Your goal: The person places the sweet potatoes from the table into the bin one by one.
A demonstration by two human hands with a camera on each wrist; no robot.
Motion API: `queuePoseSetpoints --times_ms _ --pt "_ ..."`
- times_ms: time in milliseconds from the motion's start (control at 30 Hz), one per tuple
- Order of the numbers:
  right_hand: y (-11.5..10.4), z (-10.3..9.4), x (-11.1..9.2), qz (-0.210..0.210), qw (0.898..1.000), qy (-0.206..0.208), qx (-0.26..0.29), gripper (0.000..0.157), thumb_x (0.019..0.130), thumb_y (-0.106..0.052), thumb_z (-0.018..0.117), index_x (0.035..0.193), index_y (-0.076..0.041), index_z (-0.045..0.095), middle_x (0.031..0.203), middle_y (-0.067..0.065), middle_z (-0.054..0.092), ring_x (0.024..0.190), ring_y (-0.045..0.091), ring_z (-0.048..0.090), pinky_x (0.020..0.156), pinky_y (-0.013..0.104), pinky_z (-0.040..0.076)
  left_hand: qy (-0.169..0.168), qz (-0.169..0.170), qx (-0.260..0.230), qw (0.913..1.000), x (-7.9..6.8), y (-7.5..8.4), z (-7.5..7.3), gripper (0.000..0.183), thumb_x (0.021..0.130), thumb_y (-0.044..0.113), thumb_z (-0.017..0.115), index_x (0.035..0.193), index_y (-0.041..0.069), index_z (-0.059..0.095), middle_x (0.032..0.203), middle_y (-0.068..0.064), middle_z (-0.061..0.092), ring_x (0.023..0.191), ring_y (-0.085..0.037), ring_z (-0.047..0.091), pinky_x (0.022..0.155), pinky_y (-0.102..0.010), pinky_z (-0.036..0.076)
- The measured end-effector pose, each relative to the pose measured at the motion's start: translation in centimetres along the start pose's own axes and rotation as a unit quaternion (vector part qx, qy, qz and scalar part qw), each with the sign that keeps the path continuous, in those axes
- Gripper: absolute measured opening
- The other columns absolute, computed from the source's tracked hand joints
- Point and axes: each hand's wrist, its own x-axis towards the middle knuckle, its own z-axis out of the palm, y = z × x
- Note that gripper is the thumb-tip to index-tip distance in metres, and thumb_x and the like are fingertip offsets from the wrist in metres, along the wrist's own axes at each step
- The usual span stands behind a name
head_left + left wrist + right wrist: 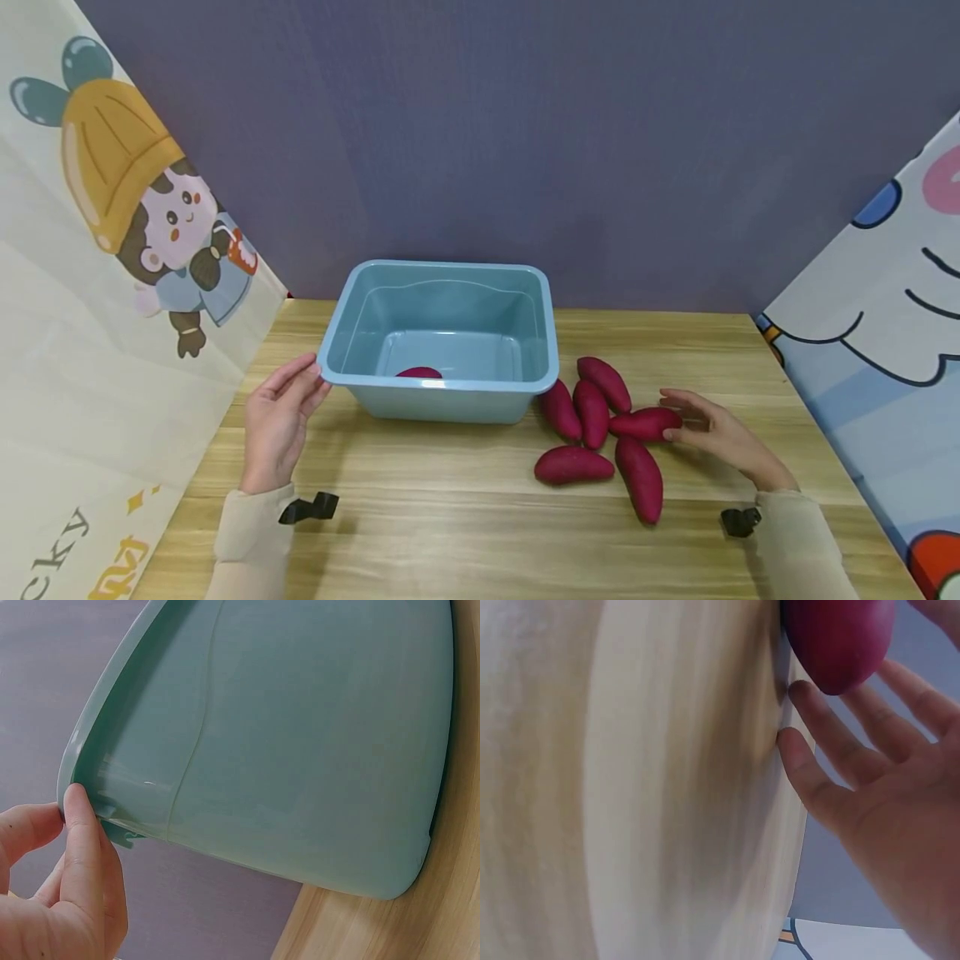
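Observation:
My left hand [279,417] pinches the front left corner of the rim of a light blue plastic basin [442,402]. In the left wrist view, thumb and fingers [81,847] meet at that rim. One purple sweet potato [420,372] lies inside the basin, mostly hidden by its front wall. At the right, my right hand [716,429] is around the right end of another sweet potato [645,423], thumb on the near side and fingers on the far side. The right wrist view shows those fingers [829,742] spread and fairly straight beside the sweet potato's tip [844,652].
Several more sweet potatoes [573,465] lie in a loose cluster right of the basin on the wooden table [450,517]. A purple-grey wall [480,142] stands behind the basin. Printed panels flank the table, a cartoon figure [180,217] on the left one.

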Motion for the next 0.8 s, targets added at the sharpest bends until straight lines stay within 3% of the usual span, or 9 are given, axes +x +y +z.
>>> queuePoseSetpoints --times_ms 300,567,800 --pt "0.8 -0.7 0.4 -0.003 0.998 -0.048 0.031 0.059 0.096 -0.014 0.071 0.147 -0.001 0.044 0.138 0.019 0.055 0.121 0.008 0.054 0.096 0.022 0.050 0.000 -0.005 -0.006 1.0000 0.0 0.1 0.0 0.030 0.089 0.001 0.075 0.117 -0.009 0.068 0.103 -0.013 0.071 0.089 -0.019 0.072 0.084 -0.029 0.060" --pt "1.7 -1.2 0.8 0.007 0.993 -0.086 0.084 0.059 0.095 -0.008 0.070 0.147 0.004 0.042 0.141 0.025 0.051 0.116 0.009 0.059 0.090 0.024 0.055 0.000 -0.005 -0.002 1.0000 0.0 0.1 0.1 0.033 0.090 0.001 0.075 0.119 -0.010 0.066 0.103 -0.013 0.071 0.088 -0.019 0.072 0.083 -0.029 0.060" --pt "2.0 -1.2 0.7 0.003 0.989 -0.092 0.117 0.058 0.096 -0.004 0.068 0.145 0.009 0.040 0.141 0.030 0.047 0.114 0.009 0.060 0.089 0.026 0.057 -0.001 -0.004 -0.003 1.0000 -0.1 0.1 0.1 0.032 0.089 0.001 0.075 0.119 -0.010 0.067 0.103 -0.013 0.071 0.088 -0.018 0.072 0.083 -0.029 0.060"
